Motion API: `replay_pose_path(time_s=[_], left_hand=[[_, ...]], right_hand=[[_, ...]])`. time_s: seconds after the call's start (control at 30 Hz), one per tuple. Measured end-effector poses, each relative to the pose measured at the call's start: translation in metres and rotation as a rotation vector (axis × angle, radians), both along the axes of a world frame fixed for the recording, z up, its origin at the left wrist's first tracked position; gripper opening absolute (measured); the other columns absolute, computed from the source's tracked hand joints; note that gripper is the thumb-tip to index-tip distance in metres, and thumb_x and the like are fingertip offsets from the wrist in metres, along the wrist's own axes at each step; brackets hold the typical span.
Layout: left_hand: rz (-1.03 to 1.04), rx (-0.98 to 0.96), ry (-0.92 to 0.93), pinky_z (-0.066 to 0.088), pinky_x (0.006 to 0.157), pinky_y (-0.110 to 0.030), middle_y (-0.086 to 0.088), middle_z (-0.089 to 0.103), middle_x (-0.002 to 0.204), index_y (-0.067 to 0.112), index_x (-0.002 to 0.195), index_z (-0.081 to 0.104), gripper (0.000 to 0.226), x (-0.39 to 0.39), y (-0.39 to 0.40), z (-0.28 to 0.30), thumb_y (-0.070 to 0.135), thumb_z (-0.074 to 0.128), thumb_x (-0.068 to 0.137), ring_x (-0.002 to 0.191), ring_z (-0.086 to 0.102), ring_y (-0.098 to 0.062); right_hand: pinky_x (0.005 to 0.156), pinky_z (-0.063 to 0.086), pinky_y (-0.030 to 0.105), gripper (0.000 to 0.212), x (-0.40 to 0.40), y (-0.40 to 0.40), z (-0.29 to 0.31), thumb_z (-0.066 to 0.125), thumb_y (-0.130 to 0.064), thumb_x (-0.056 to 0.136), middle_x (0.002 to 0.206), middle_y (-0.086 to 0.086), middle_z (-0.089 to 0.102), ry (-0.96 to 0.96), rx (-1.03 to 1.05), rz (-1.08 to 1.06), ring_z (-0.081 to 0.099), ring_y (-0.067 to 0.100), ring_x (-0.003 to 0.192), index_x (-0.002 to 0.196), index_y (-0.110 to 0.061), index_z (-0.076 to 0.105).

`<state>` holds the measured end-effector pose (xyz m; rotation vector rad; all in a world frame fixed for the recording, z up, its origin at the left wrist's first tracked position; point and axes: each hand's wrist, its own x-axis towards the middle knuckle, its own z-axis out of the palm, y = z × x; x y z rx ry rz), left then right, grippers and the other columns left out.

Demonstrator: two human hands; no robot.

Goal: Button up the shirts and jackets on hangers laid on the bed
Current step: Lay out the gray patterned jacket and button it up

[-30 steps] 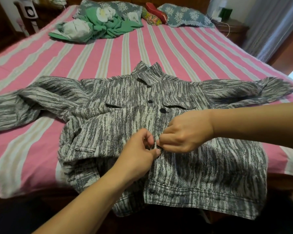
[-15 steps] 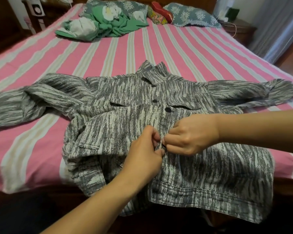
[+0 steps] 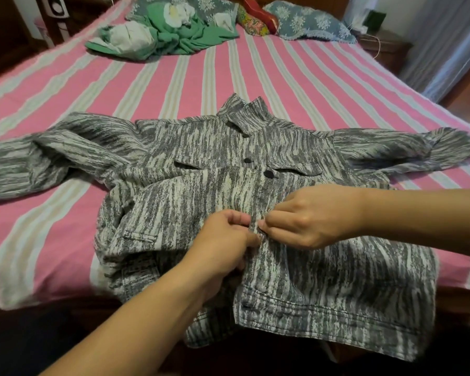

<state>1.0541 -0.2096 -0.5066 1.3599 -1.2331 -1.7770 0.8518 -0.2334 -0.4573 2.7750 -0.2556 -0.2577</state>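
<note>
A grey-and-white streaked denim jacket (image 3: 323, 272) lies face up near the front edge of the bed, sleeves spread to both sides. Two black buttons (image 3: 269, 173) on its upper placket are fastened. My left hand (image 3: 223, 240) pinches the left front edge at mid-placket. My right hand (image 3: 310, 215) pinches the right front edge directly opposite, fingertips nearly meeting the left hand's. The button between them is hidden by my fingers. No hanger shows.
The bed has a pink and pale striped sheet (image 3: 190, 77). A green and white garment heap (image 3: 160, 33) lies at the far side by blue patterned pillows (image 3: 307, 21). A bedside table (image 3: 383, 47) and curtain (image 3: 445, 44) stand at the right.
Both hands stay pinched at the same mid-placket spot, with the fingers shifting slightly. My head has moved a little, so the jacket sits slightly further right in view.
</note>
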Motion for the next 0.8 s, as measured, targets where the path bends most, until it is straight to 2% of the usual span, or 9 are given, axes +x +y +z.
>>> replay_pose_path(time_s=[0.07,0.13,0.27,0.37,0.47,0.53,0.67,0.73,0.8], left_hand=[[-0.008,0.018,-0.008,0.038,0.043,-0.026,0.003,0.055,0.068,0.011,0.1,0.063,0.018,0.0,-0.002,0.004,0.015,0.076,0.089,0.045,0.045,-0.007],[-0.021,0.021,-0.022,0.038,0.043,-0.024,0.001,0.055,0.073,0.012,0.098,0.062,0.017,-0.001,-0.005,0.006,0.015,0.075,0.089,0.046,0.045,-0.006],[-0.014,0.029,-0.051,0.036,0.041,-0.023,-0.003,0.055,0.076,0.012,0.094,0.064,0.014,-0.003,-0.005,0.008,0.019,0.075,0.089,0.054,0.042,-0.012],[-0.023,0.044,-0.055,0.036,0.043,-0.023,-0.006,0.056,0.078,0.012,0.091,0.064,0.014,-0.003,-0.005,0.011,0.02,0.075,0.089,0.054,0.043,-0.013],[-0.036,0.04,-0.07,0.034,0.042,-0.023,-0.004,0.056,0.071,0.016,0.084,0.058,0.015,-0.007,-0.006,0.012,0.011,0.072,0.088,0.045,0.041,-0.01],[0.012,0.003,-0.075,0.031,0.04,-0.023,0.0,0.05,0.064,0.018,0.082,0.053,0.022,-0.011,-0.004,0.011,0.006,0.071,0.085,0.045,0.039,-0.01],[0.093,-0.013,-0.008,0.03,0.04,-0.02,-0.001,0.05,0.069,0.019,0.084,0.052,0.024,-0.017,0.003,0.007,0.002,0.069,0.085,0.051,0.041,-0.011],[0.105,0.002,0.036,0.031,0.039,-0.018,-0.001,0.054,0.071,0.018,0.086,0.055,0.022,-0.015,0.006,0.006,0.0,0.069,0.086,0.048,0.043,-0.007],[0.102,0.017,0.078,0.03,0.039,-0.02,0.0,0.055,0.066,0.017,0.091,0.057,0.024,-0.011,0.007,0.008,-0.003,0.07,0.086,0.043,0.041,-0.006]], right_hand=[[0.051,0.054,0.035,0.022,0.004,-0.003,0.004,0.043,0.005,0.102,0.074,0.007,0.054,0.004,-0.012,0.015,0.051,0.022,0.06,0.092,0.002,0.063],[0.053,0.055,0.035,0.02,0.007,0.0,0.005,0.044,0.002,0.103,0.076,0.008,0.056,-0.005,0.009,-0.044,0.053,0.022,0.061,0.096,0.003,0.063],[0.048,0.053,0.032,0.017,0.008,0.019,-0.001,0.053,-0.011,0.104,0.077,0.004,0.059,-0.187,0.08,-0.327,0.054,0.019,0.06,0.106,0.002,0.063],[0.046,0.051,0.028,0.022,0.013,0.035,-0.005,0.048,-0.019,0.104,0.075,-0.001,0.058,-0.324,0.131,-0.498,0.053,0.016,0.057,0.097,-0.006,0.064],[0.065,0.054,0.021,0.013,0.024,0.045,-0.009,0.053,-0.036,0.096,0.084,-0.014,0.059,-0.508,0.296,-0.843,0.057,0.004,0.071,0.096,-0.025,0.06],[0.074,0.055,0.022,0.01,0.025,0.047,-0.015,0.061,-0.037,0.091,0.09,-0.016,0.058,-0.617,0.432,-0.996,0.058,-0.001,0.082,0.097,-0.032,0.056],[0.073,0.051,0.019,0.016,0.022,0.05,-0.013,0.067,-0.036,0.091,0.093,-0.018,0.059,-0.62,0.407,-0.957,0.058,-0.001,0.081,0.101,-0.033,0.055],[0.07,0.047,0.02,0.019,0.019,0.052,-0.011,0.067,-0.034,0.091,0.094,-0.019,0.056,-0.591,0.34,-0.839,0.057,0.003,0.08,0.107,-0.028,0.06],[0.063,0.049,0.026,0.022,0.015,0.051,-0.01,0.064,-0.03,0.093,0.095,-0.01,0.059,-0.546,0.262,-0.703,0.059,0.011,0.077,0.113,-0.019,0.067]])
